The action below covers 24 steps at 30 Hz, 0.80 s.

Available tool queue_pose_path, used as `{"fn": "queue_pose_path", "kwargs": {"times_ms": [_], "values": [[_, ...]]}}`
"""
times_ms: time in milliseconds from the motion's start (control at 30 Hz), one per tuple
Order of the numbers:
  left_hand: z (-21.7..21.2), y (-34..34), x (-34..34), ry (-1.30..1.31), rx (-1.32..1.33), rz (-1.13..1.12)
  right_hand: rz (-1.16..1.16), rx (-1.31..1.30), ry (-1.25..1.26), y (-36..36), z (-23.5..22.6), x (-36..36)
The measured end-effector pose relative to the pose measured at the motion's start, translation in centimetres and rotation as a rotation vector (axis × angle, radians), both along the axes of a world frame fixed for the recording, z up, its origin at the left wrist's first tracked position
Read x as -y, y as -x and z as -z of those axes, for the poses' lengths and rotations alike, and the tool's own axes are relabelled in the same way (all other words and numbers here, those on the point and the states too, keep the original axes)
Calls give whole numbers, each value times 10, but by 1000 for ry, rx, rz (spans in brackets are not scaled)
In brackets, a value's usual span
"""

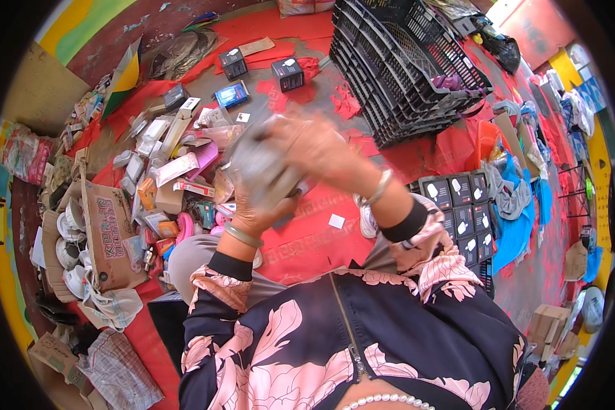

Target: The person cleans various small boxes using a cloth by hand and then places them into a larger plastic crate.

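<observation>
At the left of the frame, white bowls point(68, 250) lay beside a brown carton point(111, 236) standing on edge, and a heap of small boxes point(158, 152) spread to its right, up toward the upper left. Near the centre, the left hand point(261, 214) was clamped on a grey thing point(254, 165) from below. That thing, blurred, sat just above the left hand and to the left of the right hand point(313, 146), touching both. Its long axis seemed to run up and down the frame, leaning slightly, with the upper end toward the top; which end was its front could not be told. The hands were close together around it, but the blur hid whether the right fingers gripped or merely pressed. Farther right, a white square point(336, 221) lay on the red sheet point(301, 247), stacked black crates point(396, 82) stood in the upper right, and black boxes point(462, 213) filled a crate below.
</observation>
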State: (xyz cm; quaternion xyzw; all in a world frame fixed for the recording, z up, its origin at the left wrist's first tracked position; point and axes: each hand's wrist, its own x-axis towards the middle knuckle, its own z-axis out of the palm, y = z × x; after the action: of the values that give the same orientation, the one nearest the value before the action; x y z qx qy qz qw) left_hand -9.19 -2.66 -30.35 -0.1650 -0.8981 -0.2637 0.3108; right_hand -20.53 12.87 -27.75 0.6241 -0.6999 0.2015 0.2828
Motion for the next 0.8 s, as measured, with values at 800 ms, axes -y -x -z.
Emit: {"fn": "queue_pose_path", "kwargs": {"times_ms": [800], "values": [[7, -3, 8, -1449, 436, 234, 57, 1589, 1045, 50, -10, -41]]}}
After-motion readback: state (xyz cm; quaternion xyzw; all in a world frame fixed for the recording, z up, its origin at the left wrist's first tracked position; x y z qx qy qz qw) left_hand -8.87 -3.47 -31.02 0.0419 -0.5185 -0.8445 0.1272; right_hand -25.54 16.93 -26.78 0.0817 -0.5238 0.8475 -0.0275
